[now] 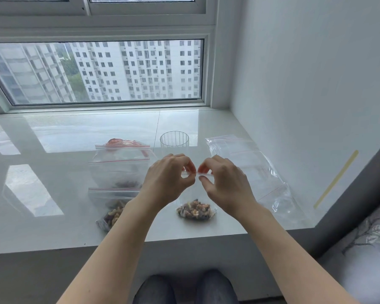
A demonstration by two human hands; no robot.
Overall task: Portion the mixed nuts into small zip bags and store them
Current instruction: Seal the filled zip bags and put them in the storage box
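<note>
Both hands are busy with one small zip bag in the middle of the frame. The left hand pinches the zip strip at the top of the bag, and the right hand pinches the same strip just beside it, so the fingers of both hands are curled tight on the strip and almost touch each other. The step looks like closing the bag. To do it well, the two sides of the strip should be lined up, then pressed together and slid along from the middle out to each end, so no gap is left. It helps to keep the bag standing up so nothing spills. The mixed nuts sit in a little heap at the bottom of this bag, below the fingers and near the front edge of the white tabletop. To the left of the hands lie two more filled zip bags, one behind the other. Behind them is a bigger bag with something red. A clear cup stands above the hands, and a pile of empty zip bags lies to the right.
</note>
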